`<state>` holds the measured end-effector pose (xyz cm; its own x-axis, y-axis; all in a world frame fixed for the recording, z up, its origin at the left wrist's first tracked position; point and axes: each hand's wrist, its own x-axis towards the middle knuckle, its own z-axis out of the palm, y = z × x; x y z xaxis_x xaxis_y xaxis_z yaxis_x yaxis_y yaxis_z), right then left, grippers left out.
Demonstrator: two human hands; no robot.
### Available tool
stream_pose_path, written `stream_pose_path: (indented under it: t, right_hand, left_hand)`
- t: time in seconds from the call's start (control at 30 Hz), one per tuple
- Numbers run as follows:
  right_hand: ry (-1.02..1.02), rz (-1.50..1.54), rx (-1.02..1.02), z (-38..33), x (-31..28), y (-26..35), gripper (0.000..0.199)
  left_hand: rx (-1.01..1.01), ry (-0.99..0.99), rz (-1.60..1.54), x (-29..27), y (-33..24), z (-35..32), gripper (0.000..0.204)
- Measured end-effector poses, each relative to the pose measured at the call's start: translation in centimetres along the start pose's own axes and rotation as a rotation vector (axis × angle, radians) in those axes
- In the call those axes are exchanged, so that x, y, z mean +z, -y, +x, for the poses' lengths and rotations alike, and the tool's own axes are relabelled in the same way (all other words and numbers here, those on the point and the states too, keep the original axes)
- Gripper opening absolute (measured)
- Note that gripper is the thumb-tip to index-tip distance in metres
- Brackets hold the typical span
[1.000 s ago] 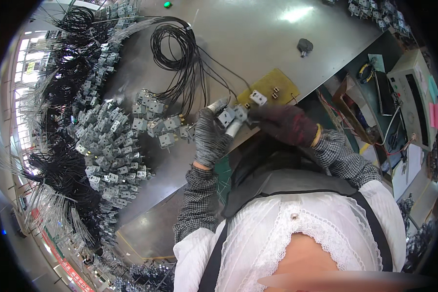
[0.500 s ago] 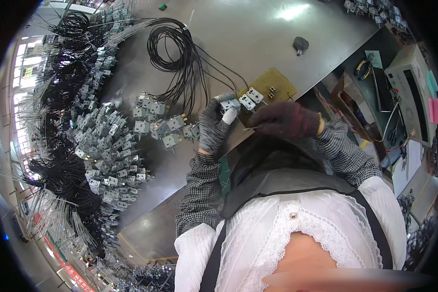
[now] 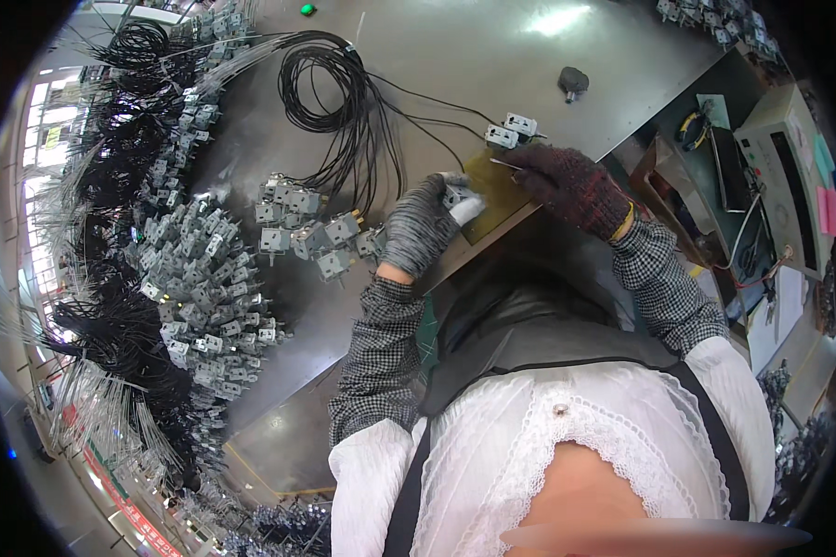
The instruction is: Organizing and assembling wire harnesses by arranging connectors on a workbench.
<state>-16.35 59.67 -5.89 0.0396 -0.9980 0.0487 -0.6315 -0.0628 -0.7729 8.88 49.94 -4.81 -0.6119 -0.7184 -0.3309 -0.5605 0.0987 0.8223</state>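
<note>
At the yellow board (image 3: 494,178) by the worktop edge (image 3: 464,250), left fingers (image 3: 433,189) grip a half-hidden block (image 3: 453,196). Right fingers (image 3: 522,160) pinch a thin tool (image 3: 504,164).

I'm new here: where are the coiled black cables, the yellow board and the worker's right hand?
Coiled black cables (image 3: 321,121), head view: lower part of the loops.
Yellow board (image 3: 492,188), head view: bare part of its surface.
Right hand (image 3: 571,186), head view: gloved back of the hand.

A factory assembly workshop: a metal bench (image 3: 455,56) across upper centre, coiled black cable (image 3: 344,107), small grey metal fittings (image 3: 209,278) heaped at left, pliers (image 3: 689,132) at upper right.
</note>
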Motion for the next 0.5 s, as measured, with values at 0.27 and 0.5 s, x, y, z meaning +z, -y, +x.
stream_pose_path:
  t: [0.27,0.5]
  right_hand:
    - [-0.023,0.061,-0.061,-0.4,0.2,0.9,0.03]
    - [0.042,-0.043,-0.158,0.2,-0.8,5.2,0.02]
  left_hand:
    - [0.083,-0.033,-0.096,0.9,2.3,0.7,0.049]
    - [0.137,-0.266,0.401,2.4,-1.4,-0.3,0.052]
